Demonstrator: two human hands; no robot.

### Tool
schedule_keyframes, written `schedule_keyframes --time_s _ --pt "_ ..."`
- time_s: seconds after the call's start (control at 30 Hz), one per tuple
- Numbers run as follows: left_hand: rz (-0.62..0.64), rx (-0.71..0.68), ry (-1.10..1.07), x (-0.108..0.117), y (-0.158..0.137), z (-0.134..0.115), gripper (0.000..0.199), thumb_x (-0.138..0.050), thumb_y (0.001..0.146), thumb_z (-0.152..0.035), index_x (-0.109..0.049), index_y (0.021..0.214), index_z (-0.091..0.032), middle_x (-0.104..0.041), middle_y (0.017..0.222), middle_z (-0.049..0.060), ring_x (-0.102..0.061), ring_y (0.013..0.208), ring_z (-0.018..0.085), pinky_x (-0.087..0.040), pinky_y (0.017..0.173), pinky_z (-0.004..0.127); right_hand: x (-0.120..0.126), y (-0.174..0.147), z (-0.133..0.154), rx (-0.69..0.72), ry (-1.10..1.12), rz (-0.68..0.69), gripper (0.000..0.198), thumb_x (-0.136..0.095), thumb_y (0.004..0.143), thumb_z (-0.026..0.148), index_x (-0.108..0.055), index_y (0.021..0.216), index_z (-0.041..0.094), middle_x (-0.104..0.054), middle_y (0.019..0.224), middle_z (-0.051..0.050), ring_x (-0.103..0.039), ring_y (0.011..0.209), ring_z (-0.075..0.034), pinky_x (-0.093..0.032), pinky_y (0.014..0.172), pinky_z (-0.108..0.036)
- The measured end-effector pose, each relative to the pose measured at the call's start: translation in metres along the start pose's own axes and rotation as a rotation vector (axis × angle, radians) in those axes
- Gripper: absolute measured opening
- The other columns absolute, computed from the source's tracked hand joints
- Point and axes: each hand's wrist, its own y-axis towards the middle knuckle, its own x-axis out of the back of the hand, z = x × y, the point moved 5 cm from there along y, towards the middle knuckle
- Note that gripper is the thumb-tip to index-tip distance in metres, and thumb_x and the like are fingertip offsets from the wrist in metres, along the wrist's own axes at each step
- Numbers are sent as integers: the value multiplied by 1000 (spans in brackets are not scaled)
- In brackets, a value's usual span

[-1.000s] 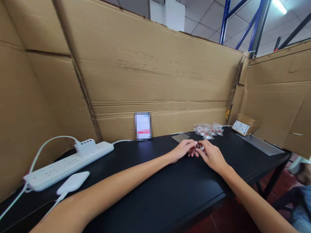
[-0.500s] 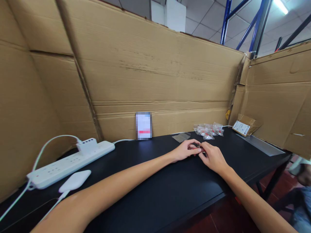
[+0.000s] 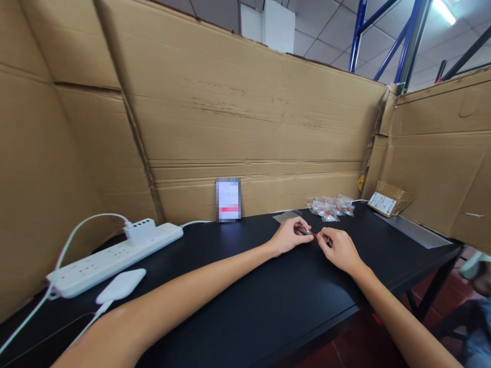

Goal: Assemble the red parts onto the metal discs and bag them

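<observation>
Over the black table, both of my hands are close together. My left hand [image 3: 291, 237] is closed, thumb and fingers pinching what looks like a small clear plastic bag [image 3: 307, 231]. A tiny red piece [image 3: 315, 235] shows in the gap between the two hands; its kind is too small to make out. My right hand [image 3: 337, 248] has its thumb and forefinger pinched at the red piece's right side. Behind the left hand lie flat clear bags [image 3: 286, 216]. Further back is a pile of filled clear bags [image 3: 330, 207] with red bits inside.
A screen device [image 3: 228, 200] leans on the cardboard wall [image 3: 245, 128]. A white power strip [image 3: 115, 258] with a charger [image 3: 141, 231] and a white pad [image 3: 121, 285] lie left. A labelled cardboard packet [image 3: 387, 199] and clear sheet [image 3: 414, 230] are right. Part of a person [image 3: 477, 306] shows beyond the table [image 3: 245, 312].
My hands have drawn slightly apart, the right one shifting a little to the right. The red piece and the clear material in the left fingers now show more plainly.
</observation>
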Motion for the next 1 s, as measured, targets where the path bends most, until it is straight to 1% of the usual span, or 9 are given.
schedule_keyframes --time_s 0.1,0.17,0.4,0.5,0.6,0.67,0.8,0.9,1.0 --pt "-7 -82 258 1 -2 -3 28 -76 67 -30 -59 85 -16 -67 91 5 -64 86 18 -48 80 32 -1 -2 3 35 2 36 15 -49 83 22 -59 73 20 -59 73 -2 -52 63 -13 -33 61 -23" --pt "7 -116 375 -1 -2 -6 25 -74 69 -31 -59 83 -16 -66 87 4 -64 88 19 -47 82 33 0 -4 4 42 -2 56 11 -51 78 18 -58 70 20 -59 74 -2 -52 65 -13 -34 62 -23" --pt "102 -233 625 -12 -6 -17 13 -63 79 -26 -57 88 -18 -64 90 4 -61 88 19 -46 81 31 1 -9 9 75 -16 105 6 -54 70 14 -54 70 20 -57 73 1 -50 66 -12 -33 62 -22" --pt "112 -260 680 -15 -8 -20 12 -61 79 -26 -57 88 -19 -63 89 4 -59 90 20 -46 83 32 3 -8 4 36 -38 40 5 -54 73 15 -54 69 20 -55 72 0 -50 66 -13 -33 62 -22" --pt "121 -242 698 -17 -9 -21 14 -62 78 -28 -57 88 -19 -63 89 4 -59 88 20 -46 82 32 6 -6 -9 -90 -68 -77 10 -51 80 19 -57 72 20 -56 73 -1 -52 68 -15 -35 63 -24" --pt "130 -226 708 -18 -9 -20 15 -62 78 -29 -57 88 -18 -62 89 4 -59 88 20 -46 81 32 5 -4 -18 -140 -74 -100 13 -51 83 21 -61 76 20 -58 77 -3 -55 74 -17 -38 67 -25" --pt "126 -234 735 -19 -9 -19 17 -61 80 -32 -58 89 -18 -63 91 5 -58 93 21 -45 87 34 -4 0 -28 -119 -82 -17 17 -53 86 21 -70 86 20 -62 86 -7 -57 86 -20 -41 79 -28" --pt "129 -263 746 -20 -11 -20 17 -59 82 -33 -59 89 -18 -63 92 6 -58 95 21 -45 89 35 -9 0 -32 -123 -83 37 18 -54 87 23 -72 89 22 -63 87 -8 -57 87 -21 -41 81 -29" --pt "125 -296 766 -21 -13 -22 21 -56 85 -35 -60 96 -18 -64 105 8 -55 111 24 -42 98 38 -10 0 -34 -132 -71 57 17 -56 87 22 -73 90 22 -63 88 -7 -57 88 -20 -41 82 -29"
